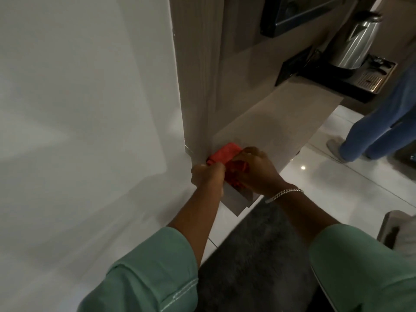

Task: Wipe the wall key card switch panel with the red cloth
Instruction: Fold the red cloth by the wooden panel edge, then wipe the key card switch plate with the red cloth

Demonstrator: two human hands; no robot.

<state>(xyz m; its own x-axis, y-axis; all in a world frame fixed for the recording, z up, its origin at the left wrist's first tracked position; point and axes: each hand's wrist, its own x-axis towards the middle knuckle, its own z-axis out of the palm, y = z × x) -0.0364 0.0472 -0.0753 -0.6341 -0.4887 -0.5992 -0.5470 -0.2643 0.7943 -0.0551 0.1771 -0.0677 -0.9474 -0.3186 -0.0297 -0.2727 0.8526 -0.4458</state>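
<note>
A red cloth [226,154] is bunched between both my hands, low against the corner of a beige wood-grain panel [198,86]. My left hand [208,176] grips its near left edge. My right hand [256,170], with a silver bracelet at the wrist, closes over its right side. No key card switch panel shows in this view. A white wall [90,109] fills the left half.
A beige countertop [281,122] runs away to the right, carrying a black tray [369,79] with a steel kettle [353,39]. Another person in blue trousers [378,136] stands at the right on glossy white tiles. A dark grey rug [254,255] lies below me.
</note>
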